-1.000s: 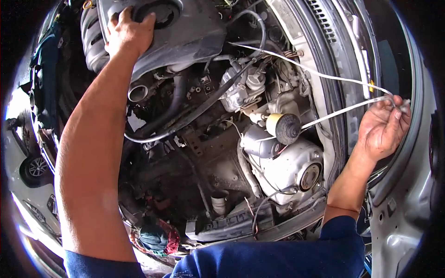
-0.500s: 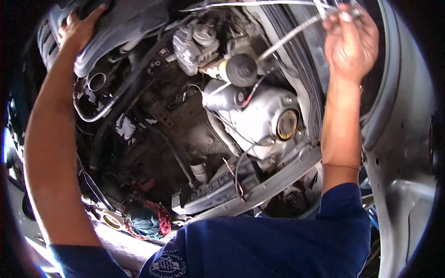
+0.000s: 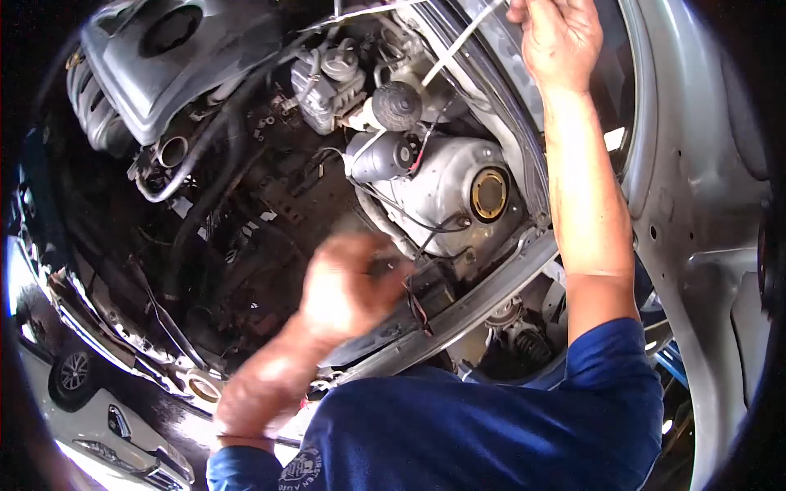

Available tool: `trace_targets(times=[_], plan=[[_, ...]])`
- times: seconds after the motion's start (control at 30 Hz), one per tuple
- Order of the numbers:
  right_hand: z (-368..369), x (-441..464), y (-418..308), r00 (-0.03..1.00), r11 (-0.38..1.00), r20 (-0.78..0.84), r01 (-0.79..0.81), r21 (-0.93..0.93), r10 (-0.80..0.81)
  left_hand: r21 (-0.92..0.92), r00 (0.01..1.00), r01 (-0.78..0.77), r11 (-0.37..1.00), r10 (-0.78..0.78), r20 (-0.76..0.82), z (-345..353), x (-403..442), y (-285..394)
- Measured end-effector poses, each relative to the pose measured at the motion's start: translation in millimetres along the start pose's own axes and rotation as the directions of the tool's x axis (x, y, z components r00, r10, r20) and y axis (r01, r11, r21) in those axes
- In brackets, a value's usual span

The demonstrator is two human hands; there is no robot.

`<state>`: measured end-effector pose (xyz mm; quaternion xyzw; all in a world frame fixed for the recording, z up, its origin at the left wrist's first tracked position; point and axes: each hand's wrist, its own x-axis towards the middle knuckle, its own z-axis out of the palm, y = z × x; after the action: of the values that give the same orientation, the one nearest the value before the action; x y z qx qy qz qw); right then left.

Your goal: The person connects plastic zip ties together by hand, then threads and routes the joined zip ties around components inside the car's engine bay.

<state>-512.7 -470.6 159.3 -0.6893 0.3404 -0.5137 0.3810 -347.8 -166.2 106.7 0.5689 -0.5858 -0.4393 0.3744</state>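
Observation:
My right hand [image 3: 565, 45] is raised at the top right edge, fingers curled around the end of a pale, thin tube [image 3: 463, 42]. The tube slants down towards the round black cap [image 3: 396, 106] of a reservoir, and its upper end leaves the view. My left hand [image 3: 348, 286] hangs over the engine bay, smeared by motion, so its fingers and anything in them cannot be made out. Near it are a grey cylindrical canister [image 3: 381, 157] and the silver strut tower [image 3: 446, 192] with its gold-rimmed centre [image 3: 490, 195].
A dark plastic engine cover [image 3: 164, 57] lies at the upper left. Loose wires [image 3: 417, 309] hang by the front fender rail [image 3: 458, 315]. Hoses and a bent metal pipe [image 3: 168, 192] cross the bay. A white car [image 3: 115, 434] stands at the lower left.
My left hand has come off the engine cover and swung down and right over the bay. My right hand has shifted left and up with the tube. The view has turned slightly.

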Motion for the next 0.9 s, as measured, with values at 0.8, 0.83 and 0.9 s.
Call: trace_targets(times=[0.8, 0.83, 0.9], plan=[[1.2, 8.0, 10.9, 0.999, 0.998, -0.032, 0.016, -0.063, -0.018, -0.903, 0.952, 0.3, 0.307, -0.15, 0.265, -24.3, -82.8, 32.6], [2.9, 7.1, 6.8, 1.0, 0.999, -0.022, 0.004, -0.048, -0.005, -0.897, 0.939, 0.318, 0.306, -0.233, 0.254, -40.4, -93.7, 37.6], [4.0, 8.9, 8.9, 0.999, 0.999, -0.033, 0.0, -0.045, -0.001, -0.873, 0.897, 0.384, 0.299, -0.344, 0.277, -73.0, -122.9, 35.8]])
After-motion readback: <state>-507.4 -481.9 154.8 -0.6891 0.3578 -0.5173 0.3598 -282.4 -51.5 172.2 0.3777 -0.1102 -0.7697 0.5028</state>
